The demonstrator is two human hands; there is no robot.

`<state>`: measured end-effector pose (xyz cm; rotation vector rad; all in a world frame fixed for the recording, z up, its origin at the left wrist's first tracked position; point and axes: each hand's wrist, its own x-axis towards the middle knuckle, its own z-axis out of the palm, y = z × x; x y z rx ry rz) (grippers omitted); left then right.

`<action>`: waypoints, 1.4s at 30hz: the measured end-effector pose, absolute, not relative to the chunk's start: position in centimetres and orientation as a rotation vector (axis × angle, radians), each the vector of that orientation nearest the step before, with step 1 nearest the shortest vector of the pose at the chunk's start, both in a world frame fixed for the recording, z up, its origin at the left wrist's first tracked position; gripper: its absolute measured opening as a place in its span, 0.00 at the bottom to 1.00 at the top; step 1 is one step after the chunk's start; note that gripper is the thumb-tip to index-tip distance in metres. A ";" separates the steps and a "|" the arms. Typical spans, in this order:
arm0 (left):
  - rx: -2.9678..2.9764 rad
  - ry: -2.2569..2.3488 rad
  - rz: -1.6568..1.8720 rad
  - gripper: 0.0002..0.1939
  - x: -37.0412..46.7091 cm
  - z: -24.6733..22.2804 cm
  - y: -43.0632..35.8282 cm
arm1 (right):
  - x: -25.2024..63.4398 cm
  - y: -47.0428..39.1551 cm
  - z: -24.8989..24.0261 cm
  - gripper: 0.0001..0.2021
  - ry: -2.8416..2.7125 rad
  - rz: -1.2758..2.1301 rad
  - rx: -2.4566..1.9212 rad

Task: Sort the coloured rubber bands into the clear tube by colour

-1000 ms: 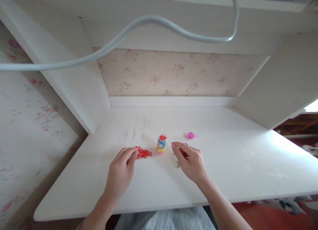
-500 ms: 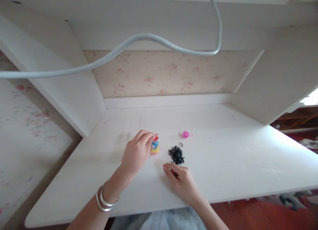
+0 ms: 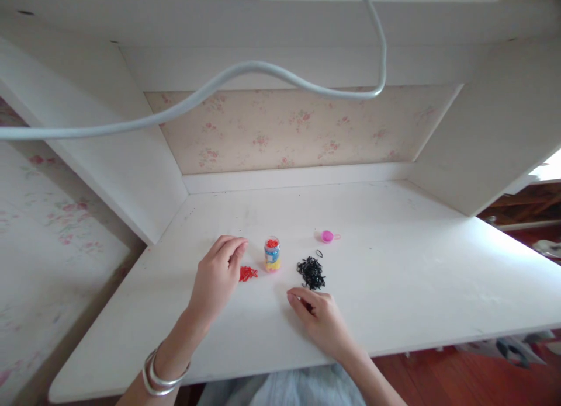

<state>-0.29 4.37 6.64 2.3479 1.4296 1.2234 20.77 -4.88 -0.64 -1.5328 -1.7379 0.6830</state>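
Observation:
A small clear jar (image 3: 272, 260) stands upright and uncapped on the desk, with red bands at the top and blue and yellow contents below. To its left is my left hand (image 3: 219, 271), held above the desk with thumb and fingertips together and nothing visible between them. Under its fingers lies a little pile of red rubber bands (image 3: 248, 273), partly hidden by the hand. My right hand (image 3: 319, 318) rests curled on the desk, thumb against forefinger, with nothing seen in it. Just beyond it is a heap of black rubber bands (image 3: 311, 273).
A pink lid (image 3: 327, 236) with a loop lies behind the black heap, and a single black band (image 3: 319, 253) lies between them. White side panels and a back ledge enclose the white desk (image 3: 407, 266). Across the upper view hangs a white cable (image 3: 254, 67).
My left hand has moved left and back from the jar's mouth, uncovering the jar and the red band pile. My right hand has stayed in place.

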 end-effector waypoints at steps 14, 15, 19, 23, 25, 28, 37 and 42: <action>2.283 1.748 0.889 0.12 -7.3 -1.0 0.4 | 13.7 -1.3 1.8 0.10 -2.238 0.251 -1.803; 2.278 1.765 0.875 0.12 -7.4 -1.2 0.3 | 13.2 -1.1 1.9 0.10 -2.258 0.239 -1.801; 2.223 1.788 0.879 0.11 -7.8 -1.8 0.0 | 11.2 -0.1 2.1 0.11 -2.352 0.228 -1.722; 2.217 1.795 0.901 0.11 -7.9 -2.0 0.0 | 9.6 1.2 1.6 0.13 -2.435 0.168 -1.650; 2.212 1.801 0.911 0.11 -8.0 -2.0 0.0 | 9.2 1.8 1.3 0.14 -2.464 0.154 -1.651; 2.205 1.794 0.936 0.10 -8.0 -2.0 0.0 | 8.8 2.4 1.0 0.14 -2.486 0.165 -1.683; 2.172 1.793 0.862 0.10 -8.3 -2.2 0.2 | 8.5 2.0 0.9 0.10 -2.498 0.081 -1.645; 2.166 1.796 0.837 0.11 -8.2 -2.0 0.1 | 9.6 0.6 1.0 0.11 -2.377 0.086 -1.656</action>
